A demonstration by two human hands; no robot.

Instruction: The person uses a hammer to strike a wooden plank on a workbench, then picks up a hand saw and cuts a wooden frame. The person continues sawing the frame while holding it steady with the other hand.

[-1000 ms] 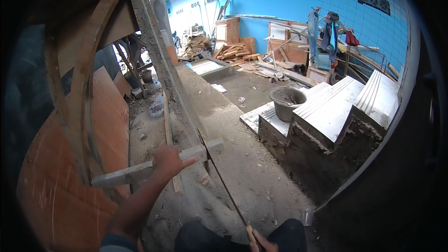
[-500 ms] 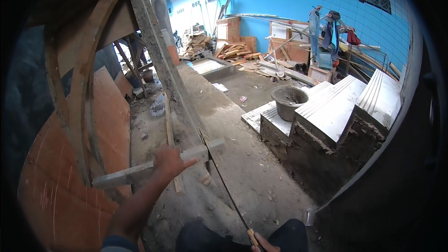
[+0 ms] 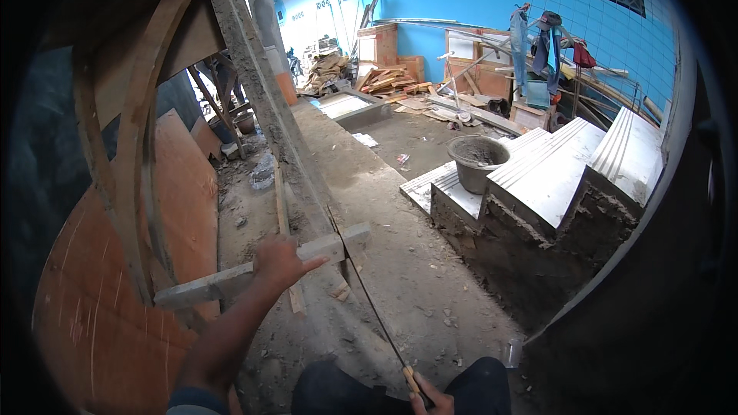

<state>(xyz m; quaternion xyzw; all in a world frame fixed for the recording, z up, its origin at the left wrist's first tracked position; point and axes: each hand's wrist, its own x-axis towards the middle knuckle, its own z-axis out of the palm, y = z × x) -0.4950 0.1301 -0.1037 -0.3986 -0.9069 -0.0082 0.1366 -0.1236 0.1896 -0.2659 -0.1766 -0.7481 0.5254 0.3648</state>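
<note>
My left hand (image 3: 278,263) grips a grey wooden batten (image 3: 201,292) near its middle, with the thumb stretched along it to the right. The batten lies crosswise over a long, dirty plank (image 3: 288,138) that slants away from me. My right hand (image 3: 435,398), low between my knees, is closed around the light wooden handle of a handsaw (image 3: 376,313). The saw's thin dark blade runs up and to the left, crossing the batten near its right end. Part of my right hand is cut off by the lower edge.
White-tiled steps (image 3: 538,170) rise at the right, with a dark bucket (image 3: 478,161) of mortar on them. A reddish plywood sheet (image 3: 115,261) and a curved wooden frame (image 3: 142,107) stand at the left. Scrap wood (image 3: 396,82) is heaped before the blue wall.
My right hand has pushed the saw a little forward, away from me. My left hand keeps its grip on the batten. The view has shifted slightly.
</note>
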